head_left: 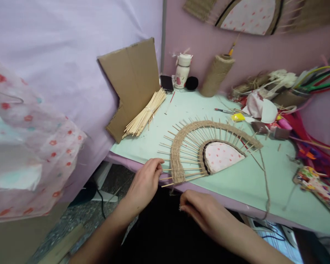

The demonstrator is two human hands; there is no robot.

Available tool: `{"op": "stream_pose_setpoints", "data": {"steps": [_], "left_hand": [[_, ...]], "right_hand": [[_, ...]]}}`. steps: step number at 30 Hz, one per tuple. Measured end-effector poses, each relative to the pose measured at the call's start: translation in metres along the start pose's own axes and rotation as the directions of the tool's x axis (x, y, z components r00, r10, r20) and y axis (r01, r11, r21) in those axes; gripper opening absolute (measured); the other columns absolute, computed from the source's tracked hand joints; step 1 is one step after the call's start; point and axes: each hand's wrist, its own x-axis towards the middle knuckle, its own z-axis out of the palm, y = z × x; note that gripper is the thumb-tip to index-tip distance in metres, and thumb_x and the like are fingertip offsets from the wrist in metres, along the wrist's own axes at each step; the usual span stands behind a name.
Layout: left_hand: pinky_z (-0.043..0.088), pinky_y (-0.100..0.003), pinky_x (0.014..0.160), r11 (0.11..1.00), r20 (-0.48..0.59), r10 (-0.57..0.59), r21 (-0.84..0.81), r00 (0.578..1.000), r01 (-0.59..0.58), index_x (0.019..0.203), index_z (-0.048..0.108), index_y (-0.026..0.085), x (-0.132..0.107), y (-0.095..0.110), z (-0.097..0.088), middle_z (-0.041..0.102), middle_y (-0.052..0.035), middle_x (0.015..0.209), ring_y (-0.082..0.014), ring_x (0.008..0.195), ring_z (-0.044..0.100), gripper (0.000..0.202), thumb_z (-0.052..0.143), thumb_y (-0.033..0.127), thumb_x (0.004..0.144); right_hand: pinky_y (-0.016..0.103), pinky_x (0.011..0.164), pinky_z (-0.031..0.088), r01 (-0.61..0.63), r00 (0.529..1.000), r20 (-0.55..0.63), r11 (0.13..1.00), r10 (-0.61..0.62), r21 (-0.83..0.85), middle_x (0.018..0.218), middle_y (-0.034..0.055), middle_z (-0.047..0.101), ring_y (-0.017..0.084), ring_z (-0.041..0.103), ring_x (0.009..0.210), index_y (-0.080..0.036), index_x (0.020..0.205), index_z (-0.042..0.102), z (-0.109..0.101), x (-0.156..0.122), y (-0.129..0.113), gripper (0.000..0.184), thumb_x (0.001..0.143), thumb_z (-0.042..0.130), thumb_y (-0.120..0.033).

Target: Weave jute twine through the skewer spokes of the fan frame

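A half-round woven piece [206, 146] lies on the pale green table [247, 183]: thin wooden sticks fan out from a white spotted fabric centre [221, 156], with a band of jute twine woven through them. My left hand [145, 181] is at the table's near edge, fingers bent against the stick ends at the piece's left end. My right hand [202, 212] hovers just below the table edge, fingers pinched together on something too small to make out. A loose jute strand [265, 176] trails from the piece's right side down over the table edge.
A bundle of sticks [145, 115] leans by a cardboard sheet [132, 82] at the back left. A jute spool [216, 74], a white bottle [182, 71] and a dark ball stand by the wall. Craft clutter and coloured cords [305, 106] fill the right side. Spotted fabric [24, 146] hangs at left.
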Motion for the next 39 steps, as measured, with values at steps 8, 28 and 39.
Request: {"op": "stream_pose_setpoints", "data": {"steps": [8, 28, 39], "left_hand": [[0.045, -0.035, 0.089, 0.995, -0.039, 0.026, 0.098, 0.999, -0.022, 0.104, 0.057, 0.019, 0.005, 0.006, -0.008, 0.062, -0.0048, 0.104, -0.0194, 0.1, 0.057, 0.012, 0.051, 0.02, 0.094], [0.037, -0.038, 0.081, 0.96, -0.056, -0.025, 0.277, 0.998, 0.04, 0.076, 0.061, 0.02, 0.01, 0.03, 0.015, 0.06, -0.0035, 0.084, -0.0226, 0.09, 0.052, 0.012, 0.057, 0.02, 0.088], [0.04, -0.041, 0.086, 0.96, -0.096, -0.025, 0.275, 0.995, 0.051, 0.085, 0.06, 0.019, 0.006, 0.027, 0.017, 0.059, -0.0062, 0.092, -0.0252, 0.093, 0.051, 0.021, 0.063, 0.04, 0.086]], "right_hand": [[0.024, 0.061, 0.039, -0.155, 0.982, -0.108, 0.988, 0.156, 0.018, 0.072, -0.0017, 0.057, 0.013, 0.05, 0.063, -0.021, 0.084, 0.048, -0.012, -0.015, 0.013, 0.026, 0.102, 0.032, -0.032], [0.032, 0.081, 0.05, -0.062, 0.993, -0.103, 0.997, 0.066, 0.041, 0.1, 0.0053, 0.07, 0.02, 0.065, 0.092, -0.019, 0.102, 0.061, 0.01, 0.009, 0.011, 0.013, 0.092, 0.059, -0.025], [0.032, 0.08, 0.051, -0.053, 0.994, -0.091, 0.999, 0.054, 0.011, 0.1, 0.006, 0.07, 0.02, 0.066, 0.092, -0.019, 0.104, 0.061, 0.013, 0.008, 0.01, 0.014, 0.091, 0.06, -0.024]]}}
